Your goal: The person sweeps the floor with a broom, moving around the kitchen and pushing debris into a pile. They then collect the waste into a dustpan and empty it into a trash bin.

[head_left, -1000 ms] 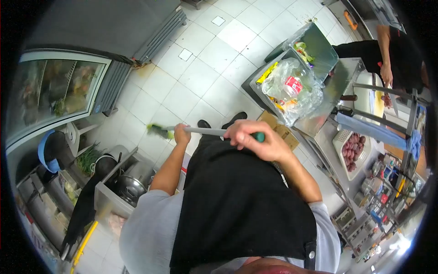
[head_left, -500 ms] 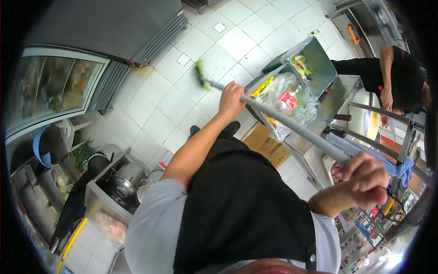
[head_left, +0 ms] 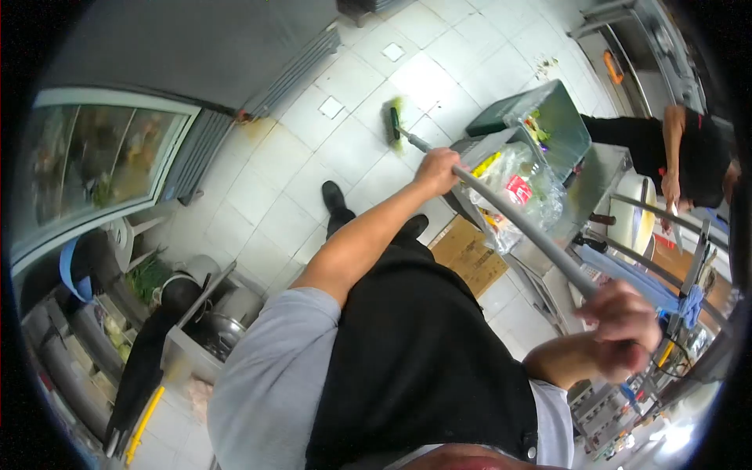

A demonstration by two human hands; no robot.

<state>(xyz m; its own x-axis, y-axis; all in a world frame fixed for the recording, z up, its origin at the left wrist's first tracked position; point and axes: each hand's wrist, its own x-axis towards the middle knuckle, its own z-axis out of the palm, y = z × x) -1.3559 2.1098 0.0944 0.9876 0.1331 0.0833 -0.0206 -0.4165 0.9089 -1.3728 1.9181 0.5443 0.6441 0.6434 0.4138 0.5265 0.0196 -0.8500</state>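
A broom with a long grey handle (head_left: 521, 223) runs diagonally across the view. Its green-bristled head (head_left: 395, 124) is on the white tiled floor (head_left: 356, 157), slightly smeared by motion. My left hand (head_left: 439, 172) wraps round the lower part of the handle. Higher up, close to the handle's top end, my right hand (head_left: 623, 325) is closed round it, blurred. Just right of my left hand lies a clear plastic bag (head_left: 536, 176) with a red-labelled item inside.
A green bin (head_left: 570, 133) holding leafy scraps stands at the upper right, near a cardboard piece (head_left: 468, 254) on the floor. Beyond it a co-worker (head_left: 697, 157) in black works at a counter. A glass-fronted cabinet (head_left: 188, 117) is on the left.
The broom head has shifted right across the tiles, and both hands have moved with the handle. One of my boots now shows further forward.
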